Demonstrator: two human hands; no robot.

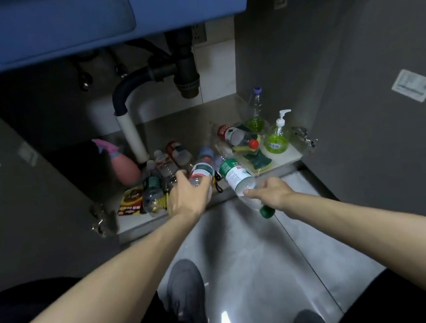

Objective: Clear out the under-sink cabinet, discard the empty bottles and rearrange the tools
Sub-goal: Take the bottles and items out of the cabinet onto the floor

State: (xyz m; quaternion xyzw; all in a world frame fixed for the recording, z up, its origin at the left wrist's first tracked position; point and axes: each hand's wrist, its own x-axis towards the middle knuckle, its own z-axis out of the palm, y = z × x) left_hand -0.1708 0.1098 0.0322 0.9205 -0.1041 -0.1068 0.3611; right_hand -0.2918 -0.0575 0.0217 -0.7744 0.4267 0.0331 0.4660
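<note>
You are in the clearing-out step, pulling empty bottles off the cabinet floor below the black drain pipe, which serves as the landmark here. Your right hand is wrapped around the neck end of a green-label bottle, its green cap pointing back toward you, held just over the cabinet's front edge, below and slightly right of the pipe. Your left hand is curled over a red-label bottle lying at the front edge, nearly straight below the pipe; it looks gripped, though the fingers are partly hidden. More clear bottles lie jumbled below and left of the pipe, and another pair rests on sponges below and right of it. Two green soap bottles stand to the far right of the pipe and appear to hold liquid, so they probably stay. Next, you likely need to lift both bottles clear of the lip without nudging the pile, then carry them to wherever the rubbish goes; no bin is in view
</note>
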